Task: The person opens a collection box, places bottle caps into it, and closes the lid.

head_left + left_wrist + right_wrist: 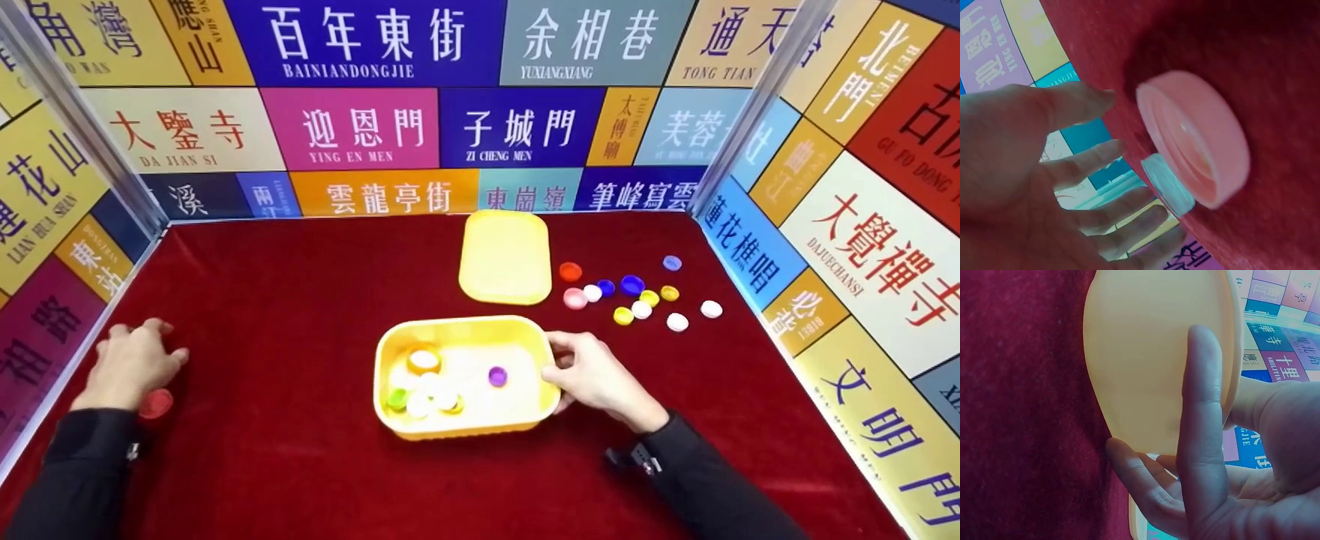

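At the far left of the table my left hand (135,360) reaches out with its fingers spread and nothing held. A pinkish-red bottle cap (156,403) lies beside its wrist. The left wrist view shows this cap (1202,135) large, and a pale bluish-white cap (1168,184) next to the fingertips. My right hand (596,375) grips the right end of a yellow plastic box (465,430), thumb over the rim and fingers along the outside wall. Inside the box are a purple cap (498,376), a green cap (397,398), an orange-and-white cap (424,361) and several pale ones.
A yellow lid (505,259) lies behind the box. Right of it several loose caps are scattered, among them a red cap (570,271), a blue cap (632,285) and a white cap (677,322). Printed panels (375,127) wall in the red cloth-covered table (300,300).
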`<action>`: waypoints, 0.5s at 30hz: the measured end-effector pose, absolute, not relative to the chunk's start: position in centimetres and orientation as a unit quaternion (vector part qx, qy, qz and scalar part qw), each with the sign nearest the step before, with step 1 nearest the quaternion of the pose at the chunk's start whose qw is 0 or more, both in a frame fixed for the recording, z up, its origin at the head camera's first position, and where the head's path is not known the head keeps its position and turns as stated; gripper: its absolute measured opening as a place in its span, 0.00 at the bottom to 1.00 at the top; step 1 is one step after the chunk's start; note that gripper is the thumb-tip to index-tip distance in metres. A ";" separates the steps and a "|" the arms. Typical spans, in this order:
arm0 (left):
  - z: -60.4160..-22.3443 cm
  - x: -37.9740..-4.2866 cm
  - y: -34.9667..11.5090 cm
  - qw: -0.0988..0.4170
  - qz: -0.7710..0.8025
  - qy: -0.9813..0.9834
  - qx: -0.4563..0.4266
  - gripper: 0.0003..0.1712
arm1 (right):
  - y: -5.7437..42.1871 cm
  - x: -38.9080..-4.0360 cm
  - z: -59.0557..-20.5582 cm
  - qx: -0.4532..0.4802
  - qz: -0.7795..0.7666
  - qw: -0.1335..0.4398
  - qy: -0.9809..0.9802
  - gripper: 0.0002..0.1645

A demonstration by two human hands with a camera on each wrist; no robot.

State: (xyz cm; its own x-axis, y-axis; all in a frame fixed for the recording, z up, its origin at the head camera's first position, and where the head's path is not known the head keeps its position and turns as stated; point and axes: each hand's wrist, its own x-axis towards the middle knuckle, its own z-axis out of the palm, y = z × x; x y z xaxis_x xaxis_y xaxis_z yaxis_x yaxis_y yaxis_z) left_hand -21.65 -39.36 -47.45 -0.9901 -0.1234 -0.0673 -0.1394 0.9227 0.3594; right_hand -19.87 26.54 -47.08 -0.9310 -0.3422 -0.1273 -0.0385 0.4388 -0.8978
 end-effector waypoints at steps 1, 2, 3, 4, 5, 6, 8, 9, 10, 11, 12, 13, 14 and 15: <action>-47.4 -21.6 -39.5 0.023 0.182 0.981 -0.063 0.33 | 26.6 -19.9 -47.1 -0.114 -0.517 0.145 0.836 0.37; -47.4 -21.5 -39.7 0.022 0.180 0.982 -0.058 0.32 | 26.6 -19.9 -47.0 -0.113 -0.517 0.145 0.836 0.37; -47.3 -21.5 -39.8 0.016 0.179 0.982 -0.051 0.30 | 26.6 -19.9 -47.0 -0.113 -0.517 0.145 0.836 0.37; -47.3 -21.4 -40.0 0.008 0.179 0.983 -0.045 0.28 | 26.5 -19.9 -47.0 -0.112 -0.516 0.145 0.837 0.37; -47.3 -21.3 -40.1 0.001 0.180 0.983 -0.039 0.26 | 26.5 -19.9 -47.0 -0.112 -0.515 0.144 0.837 0.37; -47.2 -21.3 -40.3 -0.004 0.181 0.983 -0.035 0.24 | 26.5 -19.8 -46.9 -0.113 -0.514 0.144 0.838 0.38; -47.1 -21.2 -40.5 -0.013 0.183 0.983 -0.028 0.20 | 26.5 -19.8 -46.9 -0.113 -0.514 0.145 0.838 0.38; -47.1 -21.2 -40.6 -0.018 0.183 0.983 -0.025 0.18 | 26.4 -19.8 -46.9 -0.114 -0.513 0.145 0.838 0.38; -47.1 -21.2 -40.7 -0.021 0.182 0.983 -0.024 0.17 | 26.4 -19.8 -46.9 -0.114 -0.514 0.145 0.838 0.38; -47.1 -21.2 -40.7 -0.024 0.181 0.983 -0.021 0.15 | 26.4 -19.8 -46.9 -0.114 -0.514 0.145 0.838 0.38; -47.1 -21.2 -40.8 -0.027 0.179 0.983 -0.019 0.14 | 26.4 -19.8 -46.9 -0.114 -0.514 0.145 0.838 0.37; -47.1 -21.2 -40.8 -0.030 0.177 0.984 -0.018 0.13 | 26.4 -19.8 -46.9 -0.114 -0.515 0.145 0.837 0.37; -47.1 -21.2 -40.9 -0.033 0.176 0.984 -0.016 0.12 | 26.4 -19.8 -47.0 -0.114 -0.514 0.145 0.838 0.37; -47.1 -21.1 -40.9 -0.036 0.175 0.984 -0.016 0.11 | 26.4 -19.8 -47.0 -0.113 -0.514 0.144 0.838 0.37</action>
